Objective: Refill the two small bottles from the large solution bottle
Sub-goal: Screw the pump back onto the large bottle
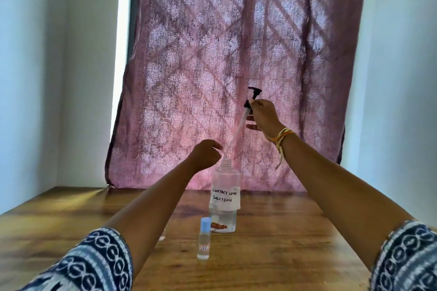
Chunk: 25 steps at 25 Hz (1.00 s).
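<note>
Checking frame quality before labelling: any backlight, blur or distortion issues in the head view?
Head view: strong backlight through the pink curtain, with diagonal grille shadows on it; bright overexposed strip at its left edge. Wide-angle bending shows in the walls and table edge. The right hand holding the pump is slightly soft, as is the left hand. Large bottle label is legible; glare patch on the table's far left.

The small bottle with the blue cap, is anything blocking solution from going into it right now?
Yes. The blue cap sits on the small bottle, covering its mouth. The large solution bottle is open: the right hand holds its pump, with the tube's lower end at the neck.
</note>
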Available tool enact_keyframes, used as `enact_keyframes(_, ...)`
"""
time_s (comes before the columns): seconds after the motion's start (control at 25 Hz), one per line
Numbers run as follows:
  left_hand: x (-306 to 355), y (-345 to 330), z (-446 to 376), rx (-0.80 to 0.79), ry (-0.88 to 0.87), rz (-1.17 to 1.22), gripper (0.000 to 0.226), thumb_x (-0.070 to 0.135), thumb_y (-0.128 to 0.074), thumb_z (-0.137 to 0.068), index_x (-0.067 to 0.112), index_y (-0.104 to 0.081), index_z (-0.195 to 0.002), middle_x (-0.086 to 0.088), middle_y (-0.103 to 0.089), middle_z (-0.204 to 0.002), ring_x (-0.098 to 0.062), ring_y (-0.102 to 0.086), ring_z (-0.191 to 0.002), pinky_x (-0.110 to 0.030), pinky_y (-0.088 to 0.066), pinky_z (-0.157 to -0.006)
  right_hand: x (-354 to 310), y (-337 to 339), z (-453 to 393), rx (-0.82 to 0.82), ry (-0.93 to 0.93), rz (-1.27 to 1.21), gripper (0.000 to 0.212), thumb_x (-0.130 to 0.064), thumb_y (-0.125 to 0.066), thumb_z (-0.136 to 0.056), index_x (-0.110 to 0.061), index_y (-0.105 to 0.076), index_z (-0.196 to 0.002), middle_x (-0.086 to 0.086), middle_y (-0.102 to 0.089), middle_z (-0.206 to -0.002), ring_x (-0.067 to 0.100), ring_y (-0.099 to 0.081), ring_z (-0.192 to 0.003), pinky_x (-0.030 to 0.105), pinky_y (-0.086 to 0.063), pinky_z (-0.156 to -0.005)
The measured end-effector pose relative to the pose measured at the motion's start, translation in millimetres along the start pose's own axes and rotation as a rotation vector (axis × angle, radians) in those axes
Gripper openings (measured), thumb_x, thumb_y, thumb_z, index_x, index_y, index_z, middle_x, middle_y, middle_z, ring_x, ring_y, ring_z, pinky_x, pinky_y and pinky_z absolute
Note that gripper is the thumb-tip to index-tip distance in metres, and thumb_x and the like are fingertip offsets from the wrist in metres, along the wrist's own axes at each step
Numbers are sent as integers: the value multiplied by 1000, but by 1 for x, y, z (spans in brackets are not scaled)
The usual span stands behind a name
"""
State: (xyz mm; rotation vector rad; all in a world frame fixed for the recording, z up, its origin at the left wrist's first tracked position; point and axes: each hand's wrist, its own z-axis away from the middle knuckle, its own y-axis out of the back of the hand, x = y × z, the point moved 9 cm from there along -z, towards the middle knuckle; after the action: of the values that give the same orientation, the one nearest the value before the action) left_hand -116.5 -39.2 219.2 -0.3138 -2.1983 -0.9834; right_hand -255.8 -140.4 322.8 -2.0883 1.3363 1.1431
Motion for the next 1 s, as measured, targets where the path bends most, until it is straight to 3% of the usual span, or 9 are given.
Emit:
enact_keyframes(0.16,-3,-15,-8,-64,1,-73,39,8,-64,-85,-1,-59,-122,-23,-64,-120,-41,-60,-111,-41,-50,-88,-8,5,-17,51,36,28,33,-27,-45,-101,0,-64,-105,7,-61,-85,19,-59,-71,30,-54,-53)
enact_keyframes(0.32,-16,-30,-11,-130,29,-62,42,8,-70,-80,-2,-58,-119,-21,-66,-112,-26,-59,-87,-27,-45,-63,-8,11,-29,108,79,84,35,-28,-45,-100,1,-60,-112,18,-65,-99,23,-63,-77,30,-55,-51)
enact_keyframes(0.44,-25,-37,-10,-123,18,-121,39,12,-69,-81,3,-61,-119,-16,-69,-113,-28,-63,-104,-30,-48,-86,-11,18,-32,136,85,78,33,-27,-45,-101,1,-60,-109,16,-63,-92,18,-59,-66,34,-57,-54)
enact_keyframes(0.6,-29,-35,-7,-71,13,-115,36,13,-63,-87,8,-60,-123,-16,-67,-116,-29,-60,-111,-29,-45,-89,-15,24,-34,142,97,129,32,-27,-44,-101,-1,-62,-107,13,-61,-91,18,-58,-68,31,-54,-53)
enact_keyframes(0.84,-28,-37,-6,-82,-18,-152,35,15,-60,-89,9,-59,-123,-13,-65,-122,-28,-59,-112,-25,-41,-86,0,-10,-15,-64,18,170,29,-26,-47,-100,-1,-62,-104,8,-62,-83,18,-60,-68,33,-54,-59)
enact_keyframes(1.0,-29,-37,-2,-79,-29,-135,33,15,-60,-90,7,-60,-121,-13,-64,-123,-29,-58,-114,-31,-44,-94,30,-35,11,-225,0,254,22,-26,-51,-99,-6,-62,-96,5,-63,-81,17,-60,-71,34,-53,-64)
